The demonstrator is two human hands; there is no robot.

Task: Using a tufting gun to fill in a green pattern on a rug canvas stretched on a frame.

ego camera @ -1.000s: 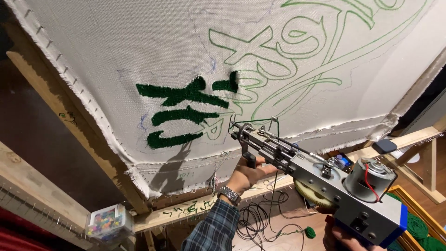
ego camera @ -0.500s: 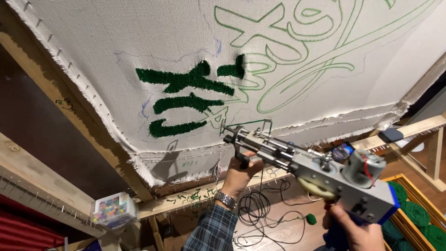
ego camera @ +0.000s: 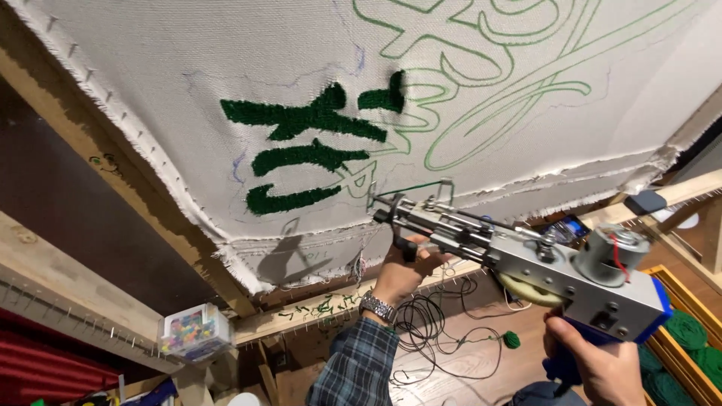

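- Tufting gun (ego camera: 526,263) at centre right, needle tip touching the stretched cloth (ego camera: 188,68) just below the green tufted patches (ego camera: 308,143).
- Left hand (ego camera: 406,267) closed round front handle; right hand (ego camera: 602,365) wrapped round blue rear grip.
- Best kept pressed square against cloth, following drawn green lines steadily.

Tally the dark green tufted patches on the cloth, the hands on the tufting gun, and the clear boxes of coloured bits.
Dark green tufted patches on the white cloth: 4
Hands on the tufting gun, left hand and right hand: 2
Clear box of coloured bits: 1
Total: 7
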